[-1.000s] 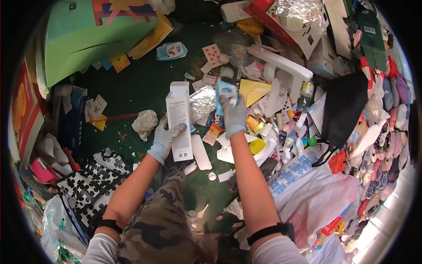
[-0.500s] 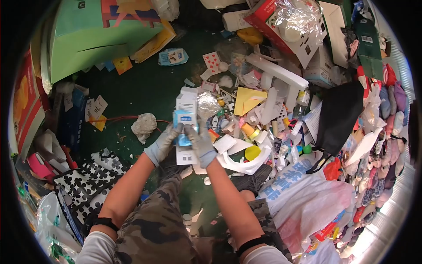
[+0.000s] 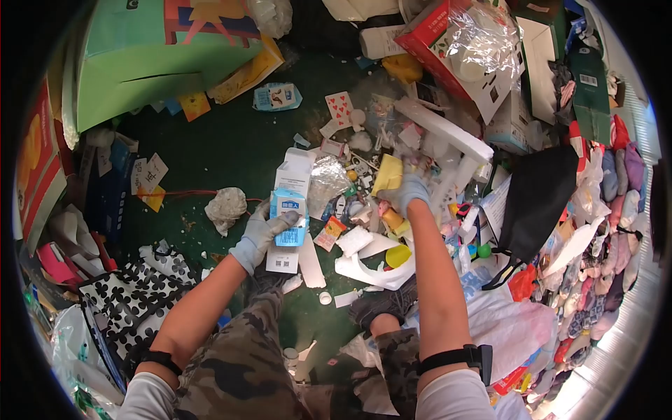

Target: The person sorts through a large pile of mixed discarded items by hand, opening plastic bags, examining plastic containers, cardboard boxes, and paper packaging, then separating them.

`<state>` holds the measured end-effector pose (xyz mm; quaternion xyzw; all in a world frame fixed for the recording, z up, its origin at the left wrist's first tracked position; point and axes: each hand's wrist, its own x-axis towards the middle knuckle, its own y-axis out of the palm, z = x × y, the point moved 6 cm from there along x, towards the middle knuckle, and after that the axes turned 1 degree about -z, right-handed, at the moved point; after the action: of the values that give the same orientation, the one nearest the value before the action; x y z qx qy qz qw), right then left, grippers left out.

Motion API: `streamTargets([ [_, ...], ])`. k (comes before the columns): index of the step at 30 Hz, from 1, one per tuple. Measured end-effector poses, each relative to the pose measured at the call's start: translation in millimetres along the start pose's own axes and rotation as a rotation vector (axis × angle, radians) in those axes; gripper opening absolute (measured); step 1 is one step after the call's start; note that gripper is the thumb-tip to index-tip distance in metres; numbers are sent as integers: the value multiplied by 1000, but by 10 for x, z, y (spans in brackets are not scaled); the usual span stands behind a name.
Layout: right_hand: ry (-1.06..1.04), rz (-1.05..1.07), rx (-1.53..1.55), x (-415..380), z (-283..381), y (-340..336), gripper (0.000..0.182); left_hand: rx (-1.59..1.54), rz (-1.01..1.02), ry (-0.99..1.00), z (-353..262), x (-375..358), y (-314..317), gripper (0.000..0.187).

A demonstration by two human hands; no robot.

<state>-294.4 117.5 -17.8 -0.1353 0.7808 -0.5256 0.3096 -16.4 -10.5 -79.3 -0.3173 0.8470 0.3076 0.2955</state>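
Observation:
My left hand (image 3: 260, 234), in a pale work glove, is closed around a flattened white carton (image 3: 292, 171) and a small blue-and-white packet (image 3: 290, 217) lying over it, thumb across the packet. Over to the right, my gloved right hand (image 3: 414, 192) reaches into a heap of mixed scraps, right beside a folded yellow paper (image 3: 388, 175). Its fingers are blurred and partly hidden. Around it lie a long white foam strip (image 3: 441, 127), a yellow-green disc (image 3: 398, 256) and crumpled silver foil (image 3: 327, 183). A small orange packet (image 3: 330, 233) lies between the hands.
A big green box (image 3: 161, 70) stands at the back left, a red box (image 3: 437, 28) at the back right. Stuffed bags of cloth-like bundles (image 3: 616, 210) line the right. Near my legs are a patterned black-and-white bag (image 3: 143, 290) and a black mask-like cloth (image 3: 539, 199).
My right hand has left the packet and moved right into the heap. The yellow paper there has shifted and turned. My left hand keeps the carton and packet, now slightly tilted.

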Motion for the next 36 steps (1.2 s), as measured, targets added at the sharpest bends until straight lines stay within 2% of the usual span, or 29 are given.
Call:
streamTargets([
  [2,73,50,232,-4,-207,271,77,18,-15,0,-25,-16,-20,56],
  [3,72,57,228,-60,-333,401,77,15,-16,-7,-64,-58,-15,56],
  [5,-81,-52,408,-208,-562,574,62,-56,33,-19,-108,-85,48,55],
  [6,-76,-51,400,-280,-729,721,62,-62,41,-22,-94,-71,49,55],
  [8,237,-46,1038,-443,-1185,1013,46,-29,37,-20,-67,-50,1,54],
  [9,246,-45,1031,-527,-1272,968,46,-32,44,-27,-62,-50,4,54],
  [11,568,-352,1314,-808,-1624,850,50,-43,76,-10,-78,-72,23,39],
  [12,577,-350,1310,-865,-1836,969,50,-15,69,6,-80,-69,23,38],
  [14,468,-235,2280,-883,-2145,1426,35,-13,70,-5,-79,-81,18,38],
  [15,474,-236,2279,-948,-2045,1335,35,-13,66,-8,-78,-85,11,38],
  [17,475,-288,2583,-1099,-1727,999,32,7,63,-20,-36,-74,-11,39],
  [19,232,-286,2370,-1102,-1740,1089,33,-141,81,-67,-24,-69,-11,52],
  [20,123,-304,2262,-1113,-1744,1130,33,-152,75,-64,-20,-68,-10,52],
  [22,195,-297,2217,-1152,-1573,1019,33,-150,59,-69,-51,-99,9,52],
  [24,413,-43,2548,-1135,-1369,906,25,-144,43,-72,-56,-107,-8,52],
  [25,413,-45,2551,-1135,-1356,895,25,-135,40,-73,-41,-96,-14,53],
  [27,344,-129,2350,-1146,-1399,844,35,-125,42,-77,-30,-87,-9,54],
  [28,323,-65,2346,-1148,-1391,838,43,-137,44,-79,-27,-86,-6,55],
  [29,325,-65,2346,-1175,-1378,851,43,-150,44,-81,-19,-90,-6,56],
  [31,271,65,2272,-1245,-985,616,44,-160,10,-56,-2,-108,3,58],
  [33,268,249,2064,-1324,-671,714,51,-168,-1,-27,0,-90,68,59],
  [35,-135,305,1094,-1362,-400,898,45,-157,-62,-68,29,-89,30,61],
  [36,-95,387,1126,-1327,-308,718,56,-152,-68,-59,40,-79,15,61],
])
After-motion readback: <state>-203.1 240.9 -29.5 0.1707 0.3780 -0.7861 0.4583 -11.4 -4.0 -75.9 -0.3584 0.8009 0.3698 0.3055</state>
